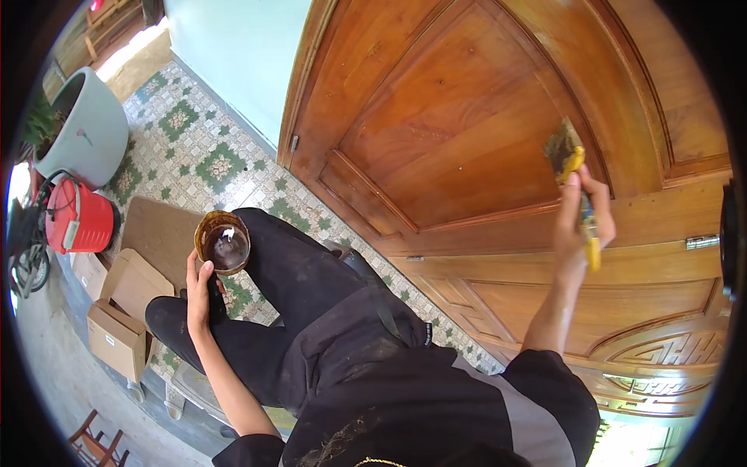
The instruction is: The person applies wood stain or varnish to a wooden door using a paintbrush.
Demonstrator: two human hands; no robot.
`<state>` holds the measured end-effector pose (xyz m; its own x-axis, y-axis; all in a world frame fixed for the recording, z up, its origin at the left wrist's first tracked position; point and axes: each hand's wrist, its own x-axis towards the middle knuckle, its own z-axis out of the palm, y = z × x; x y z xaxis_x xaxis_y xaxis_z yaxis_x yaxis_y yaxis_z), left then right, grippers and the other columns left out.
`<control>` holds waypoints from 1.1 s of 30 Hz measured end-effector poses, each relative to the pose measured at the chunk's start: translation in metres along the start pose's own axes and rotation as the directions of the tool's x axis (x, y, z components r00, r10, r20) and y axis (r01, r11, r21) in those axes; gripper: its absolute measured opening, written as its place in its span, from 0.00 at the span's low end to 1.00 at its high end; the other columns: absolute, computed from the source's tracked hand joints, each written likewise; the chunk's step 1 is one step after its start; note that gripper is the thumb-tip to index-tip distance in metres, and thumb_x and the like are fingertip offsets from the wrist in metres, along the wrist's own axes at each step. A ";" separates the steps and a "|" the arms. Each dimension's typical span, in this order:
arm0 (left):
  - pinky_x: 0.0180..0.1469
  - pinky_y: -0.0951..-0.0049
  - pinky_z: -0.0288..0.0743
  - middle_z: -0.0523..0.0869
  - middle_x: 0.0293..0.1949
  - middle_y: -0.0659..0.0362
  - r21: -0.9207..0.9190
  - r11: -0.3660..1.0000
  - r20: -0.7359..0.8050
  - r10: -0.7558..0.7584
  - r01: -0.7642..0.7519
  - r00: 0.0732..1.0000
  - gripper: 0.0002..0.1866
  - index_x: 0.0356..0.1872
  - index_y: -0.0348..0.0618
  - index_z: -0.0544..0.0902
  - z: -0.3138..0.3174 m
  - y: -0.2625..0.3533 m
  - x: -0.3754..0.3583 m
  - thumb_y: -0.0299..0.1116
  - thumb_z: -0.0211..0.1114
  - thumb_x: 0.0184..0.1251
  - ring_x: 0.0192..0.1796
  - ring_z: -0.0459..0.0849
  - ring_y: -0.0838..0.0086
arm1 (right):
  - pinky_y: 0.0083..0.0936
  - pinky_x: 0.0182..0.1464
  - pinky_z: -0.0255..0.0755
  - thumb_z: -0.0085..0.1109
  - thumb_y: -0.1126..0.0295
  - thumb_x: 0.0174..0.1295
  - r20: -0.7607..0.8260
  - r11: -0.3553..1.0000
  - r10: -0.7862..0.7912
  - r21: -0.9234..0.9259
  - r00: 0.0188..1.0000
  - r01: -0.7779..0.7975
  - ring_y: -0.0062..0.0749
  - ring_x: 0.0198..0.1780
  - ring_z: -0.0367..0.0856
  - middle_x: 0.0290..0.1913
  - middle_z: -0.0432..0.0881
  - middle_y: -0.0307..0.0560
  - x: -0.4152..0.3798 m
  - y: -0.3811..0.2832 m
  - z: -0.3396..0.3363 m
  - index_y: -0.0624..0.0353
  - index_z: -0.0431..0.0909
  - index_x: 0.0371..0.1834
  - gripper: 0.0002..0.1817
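Note:
My right hand (580, 214) is closed round the handle of a paintbrush (572, 159), which has a yellow and blue handle and dark bristles. The bristles overlap the panel of a varnished wooden door (459, 109), near the moulding on its right side. Low over my knee, my left hand (201, 284) grips a small round cup (226, 243) by its side. Dark brown, glossy liquid shows inside the cup, and its rim is stained yellowish brown.
Cardboard boxes (117, 331) lie on the left beside a brown mat (156, 226). Behind them stand a red container (80, 218) and a large pale planter (97, 128). A small wooden chair (99, 444) is at the lower left. Patterned tiles (222, 167) run along the door's foot.

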<state>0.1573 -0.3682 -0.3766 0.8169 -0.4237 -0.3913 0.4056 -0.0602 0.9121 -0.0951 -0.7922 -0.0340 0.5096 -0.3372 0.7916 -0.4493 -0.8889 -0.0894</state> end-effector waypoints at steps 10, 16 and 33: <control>0.29 0.78 0.74 0.80 0.31 0.61 0.044 0.998 -0.023 0.045 -0.044 0.999 0.32 0.76 0.44 0.64 -0.001 -0.003 0.002 0.45 0.60 0.78 0.25 0.79 0.79 | 0.38 0.27 0.76 0.65 0.72 0.63 0.499 0.971 -0.233 0.174 0.835 0.166 0.45 0.26 0.83 0.25 0.82 0.50 -0.145 0.009 0.170 0.57 0.81 0.36 0.03; 0.32 0.74 0.76 0.81 0.34 0.57 0.033 0.999 -0.016 0.001 -0.001 1.000 0.37 0.78 0.41 0.61 -0.001 -0.001 0.001 0.43 0.64 0.75 0.27 0.79 0.75 | 0.41 0.31 0.80 0.64 0.70 0.61 0.665 0.955 -0.297 0.194 0.685 0.226 0.44 0.32 0.87 0.28 0.85 0.52 -0.222 0.039 0.245 0.56 0.82 0.39 0.06; 0.32 0.74 0.76 0.78 0.37 0.59 0.027 1.000 -0.015 0.010 -0.010 1.000 0.35 0.77 0.44 0.63 0.002 0.003 -0.002 0.43 0.64 0.74 0.28 0.78 0.75 | 0.24 0.32 0.77 0.66 0.75 0.68 -0.170 1.000 -0.014 0.010 0.985 0.016 0.31 0.29 0.86 0.32 0.88 0.51 0.031 -0.032 0.035 0.63 0.85 0.40 0.03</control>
<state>0.1564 -0.3692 -0.3731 0.8270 -0.4108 -0.3839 0.3866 -0.0804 0.9188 -0.0391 -0.7849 -0.0281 0.3832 -0.2674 0.8841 -0.4336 -0.8972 -0.0834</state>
